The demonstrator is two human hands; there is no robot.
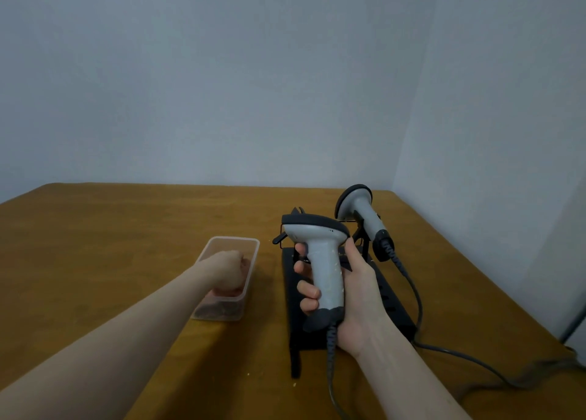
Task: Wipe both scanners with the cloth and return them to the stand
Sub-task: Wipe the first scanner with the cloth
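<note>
Fingers (306, 289) around grey scanner (323, 261) handle.

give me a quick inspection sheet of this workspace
surface: brown wooden table, a few pale crumbs near the front edge
job's things: one scanner held above the black stand; second scanner resting on the stand; cloth not clearly seen
clutter: clear plastic tub with something dark in the bottom
grippers: right hand grips the scanner handle; left hand curled inside the tub, its contents unclear
cables: grey cable trails right across the table
surroundings: plain pale wall
</note>
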